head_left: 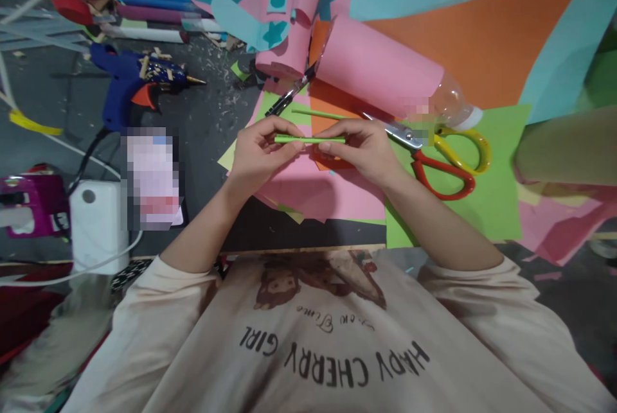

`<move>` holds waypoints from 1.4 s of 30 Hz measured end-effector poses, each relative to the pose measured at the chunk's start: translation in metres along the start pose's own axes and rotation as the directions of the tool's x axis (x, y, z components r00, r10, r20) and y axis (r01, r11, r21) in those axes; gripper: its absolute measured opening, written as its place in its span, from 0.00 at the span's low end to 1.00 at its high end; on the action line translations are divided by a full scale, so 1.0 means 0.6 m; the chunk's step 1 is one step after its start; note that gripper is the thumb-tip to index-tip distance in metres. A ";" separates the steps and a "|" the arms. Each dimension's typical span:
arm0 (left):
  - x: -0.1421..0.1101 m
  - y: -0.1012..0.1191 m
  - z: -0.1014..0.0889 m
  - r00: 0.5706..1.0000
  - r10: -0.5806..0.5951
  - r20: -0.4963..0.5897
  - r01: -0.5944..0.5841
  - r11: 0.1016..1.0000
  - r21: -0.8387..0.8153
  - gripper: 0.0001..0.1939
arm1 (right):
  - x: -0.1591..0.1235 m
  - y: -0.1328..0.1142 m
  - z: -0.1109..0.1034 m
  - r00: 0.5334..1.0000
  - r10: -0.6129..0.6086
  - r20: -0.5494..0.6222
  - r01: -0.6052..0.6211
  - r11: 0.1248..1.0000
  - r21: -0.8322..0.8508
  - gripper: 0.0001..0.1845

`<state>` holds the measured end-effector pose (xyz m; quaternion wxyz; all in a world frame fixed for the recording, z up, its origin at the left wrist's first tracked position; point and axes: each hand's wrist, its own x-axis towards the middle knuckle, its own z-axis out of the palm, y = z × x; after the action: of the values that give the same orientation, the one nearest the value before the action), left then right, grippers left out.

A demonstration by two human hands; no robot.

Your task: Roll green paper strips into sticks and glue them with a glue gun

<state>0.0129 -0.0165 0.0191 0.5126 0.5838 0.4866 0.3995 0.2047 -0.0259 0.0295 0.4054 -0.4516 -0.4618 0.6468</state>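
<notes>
In the middle of the frame, two hands hold a thin green stick (311, 139), which lies flat from side to side. The left hand (263, 151) pinches its left end, with the thumb in front and the fingers curled in behind. The right hand (362, 148) pinches the right end the same way — both are closed on it. A second green stick (315, 114) pokes out to the left, just above the right hand.

Under the hands, pink paper (308, 191) lies on the dark tabletop (212, 111). Right of the middle are scissors (409, 138) with one red and one yellow handle. Above them lies a bottle (380, 69) wrapped in pink — tipped on its side. A blue glue gun (120, 88) sits at the upper left.
</notes>
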 end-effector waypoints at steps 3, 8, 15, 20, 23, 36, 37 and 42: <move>0.003 -0.006 -0.002 0.998 0.056 -0.004 -0.055 0.998 0.018 0.17 | -0.001 -0.001 -0.001 1.000 -0.010 0.005 0.010 1.000 -0.011 0.15; 0.008 -0.018 -0.003 0.983 0.185 -0.005 -0.185 0.983 0.000 0.18 | 0.000 0.005 -0.002 0.998 -0.053 0.023 0.054 0.998 -0.025 0.14; 0.009 -0.026 -0.001 0.964 0.265 -0.034 -0.267 0.961 -0.070 0.17 | 0.001 0.008 -0.001 0.997 -0.066 0.036 0.066 0.998 0.016 0.13; 0.008 -0.034 -0.001 0.974 0.222 -0.043 -0.226 0.959 -0.171 0.17 | 0.002 0.007 -0.002 0.997 -0.067 0.044 0.066 0.998 0.013 0.14; 0.010 -0.035 -0.002 0.973 0.228 -0.032 -0.229 0.951 -0.208 0.17 | 0.002 0.007 -0.003 0.997 -0.060 0.045 0.060 0.998 0.001 0.13; 0.012 -0.029 0.000 0.986 0.166 0.032 -0.150 0.945 -0.290 0.23 | 0.001 0.008 -0.005 0.998 -0.045 0.047 0.045 0.999 -0.001 0.14; 0.012 -0.029 0.000 0.986 0.164 0.037 -0.146 0.944 -0.295 0.23 | 0.001 0.008 -0.005 0.998 -0.045 0.048 0.045 0.999 0.003 0.14; 0.017 -0.041 -0.003 0.982 0.181 0.056 -0.156 0.941 -0.302 0.26 | 0.001 0.006 -0.003 0.997 -0.065 0.045 0.063 0.997 0.049 0.14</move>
<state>0.0090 -0.0061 -0.0052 0.5778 0.5560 0.3481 0.4857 0.2060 -0.0257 0.0253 0.4257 -0.4115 -0.4699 0.6547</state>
